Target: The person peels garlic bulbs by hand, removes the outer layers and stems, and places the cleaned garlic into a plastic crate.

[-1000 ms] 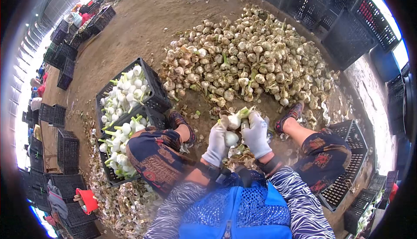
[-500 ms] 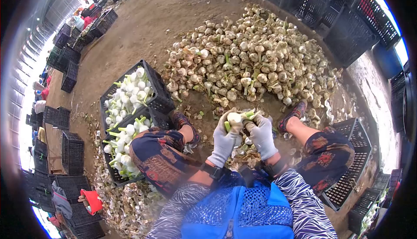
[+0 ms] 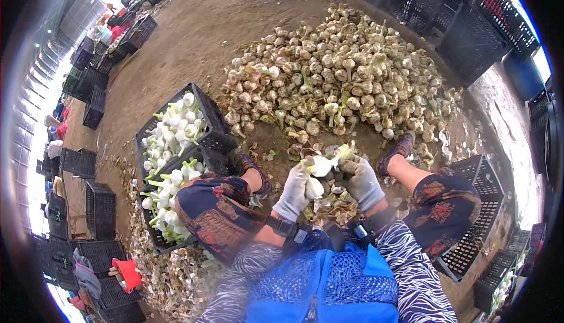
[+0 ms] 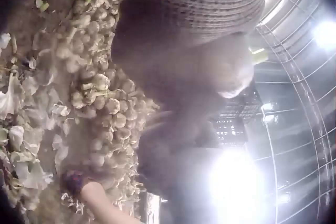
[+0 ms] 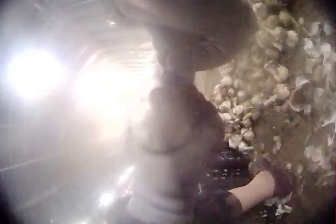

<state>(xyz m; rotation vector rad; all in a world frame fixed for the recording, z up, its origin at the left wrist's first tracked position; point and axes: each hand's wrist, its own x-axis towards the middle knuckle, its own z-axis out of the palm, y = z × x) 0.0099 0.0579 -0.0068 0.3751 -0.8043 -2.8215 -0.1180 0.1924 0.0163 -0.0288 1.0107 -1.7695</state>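
Garlic bulb point(image 3: 320, 167) juts from L hand point(image 3: 294, 192) grip twd R hand point(image 3: 363, 181), prob. touching.

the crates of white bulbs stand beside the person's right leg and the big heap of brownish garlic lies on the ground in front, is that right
Not quite: the black crates of white bulbs stand beside the person's left leg, as the head view shows. The heap of brownish garlic does lie on the ground in front.
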